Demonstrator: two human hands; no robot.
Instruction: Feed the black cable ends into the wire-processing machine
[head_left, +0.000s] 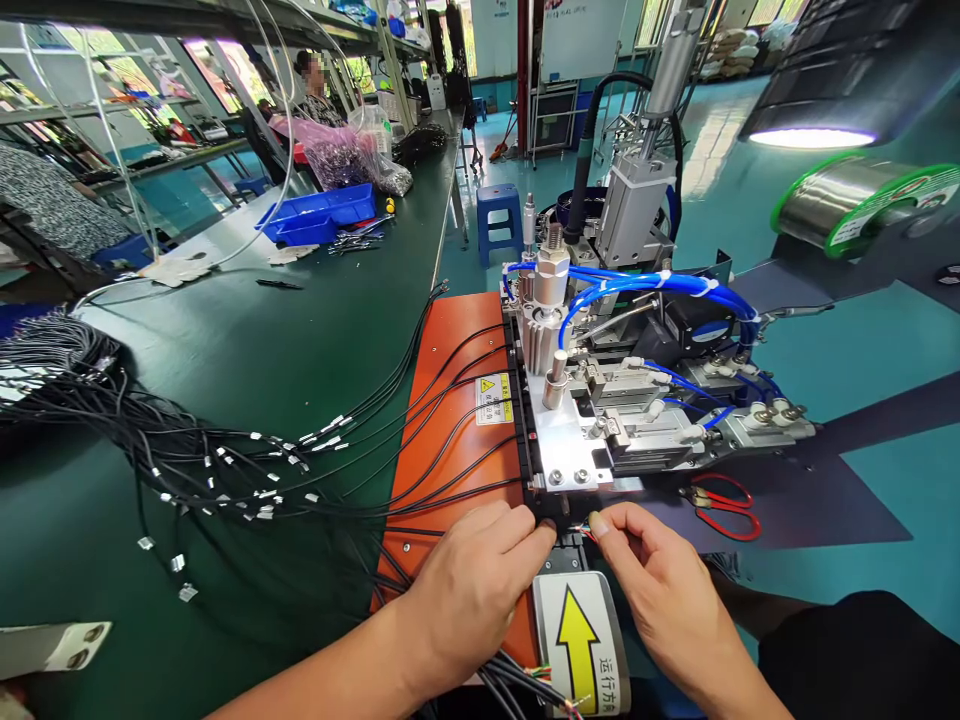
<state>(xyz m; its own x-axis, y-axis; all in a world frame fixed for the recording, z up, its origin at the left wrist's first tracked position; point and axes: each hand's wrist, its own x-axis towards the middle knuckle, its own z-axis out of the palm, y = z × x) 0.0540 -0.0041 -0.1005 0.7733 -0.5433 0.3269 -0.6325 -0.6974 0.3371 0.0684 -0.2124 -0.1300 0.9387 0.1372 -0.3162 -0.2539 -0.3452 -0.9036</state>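
Pinching wire ends (579, 531), right hand (664, 590) fingers; left hand (469, 585) fingers curled, grip unclear.

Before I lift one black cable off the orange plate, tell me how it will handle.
Probably floppy: the black cables lie in loose curves across the orange plate. Likely light, since each is thin. It may snag, because the strands cross in a tangle and carry small metal ends.
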